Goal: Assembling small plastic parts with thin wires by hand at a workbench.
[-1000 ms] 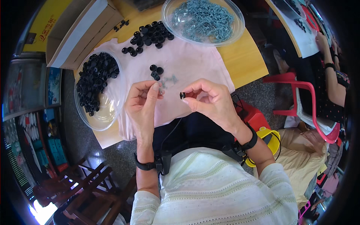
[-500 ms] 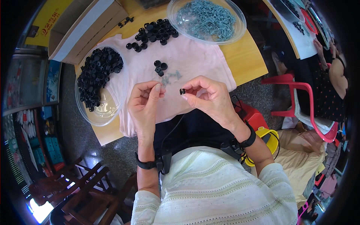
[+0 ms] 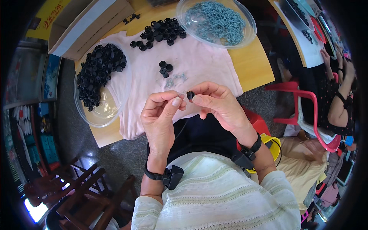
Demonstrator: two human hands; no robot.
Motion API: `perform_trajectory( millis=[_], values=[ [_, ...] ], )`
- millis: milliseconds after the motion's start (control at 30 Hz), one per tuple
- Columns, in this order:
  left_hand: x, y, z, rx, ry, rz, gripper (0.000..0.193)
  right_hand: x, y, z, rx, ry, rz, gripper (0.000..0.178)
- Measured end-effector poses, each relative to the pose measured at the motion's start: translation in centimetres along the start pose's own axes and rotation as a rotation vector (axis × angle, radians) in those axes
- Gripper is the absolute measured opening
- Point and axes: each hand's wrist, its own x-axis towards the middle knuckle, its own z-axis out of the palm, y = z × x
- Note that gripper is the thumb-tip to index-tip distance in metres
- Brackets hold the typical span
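Between the thumb and fingers of my right hand is a small round black plastic cap. My left hand is pinched close beside it, its fingertips almost touching the cap; whatever they hold is too small to make out. Both hands are over the near part of a pink cloth. Just beyond them lie several thin grey metal pieces, which look like screws, and a small cluster of black caps. A larger group of black caps sits farther back on the cloth.
A clear plastic bowl of black caps stands at the left; another clear bowl at the back holds blue-grey metal pieces. A cardboard box is at the back left. On the right, a person sits on a red chair by another table.
My two hands have come together, the left moving right toward the black cap. The cap is turned differently in my right fingers. The view has shifted slightly.
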Motion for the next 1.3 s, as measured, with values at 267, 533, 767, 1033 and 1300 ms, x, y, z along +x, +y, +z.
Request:
perform_trajectory(
  millis=[267,533,767,1033,1300],
  values=[
    [-0.4,0.3,0.0,0.028,-0.051,0.002,0.010,-0.1,-0.2,0.1,0.023,-0.016,0.027,0.021],
    [-0.6,1.2,-0.1,0.235,-0.051,-0.001,0.012,-0.3,-0.2,0.2,-0.018,-0.034,0.015,0.022],
    [-0.4,2.2,0.2,0.676,-0.082,0.202,0.013,-0.6,-0.2,0.8,-0.287,-0.014,-0.157,0.019],
    [0.4,1.2,0.3,0.624,-0.106,0.117,0.014,-0.3,-0.3,-0.2,-0.238,-0.005,-0.151,0.018],
    [5.8,2.8,0.7,1.296,-0.070,0.342,0.022,0.9,-1.4,-1.3,-0.210,0.078,-0.219,0.015]
  ],
)
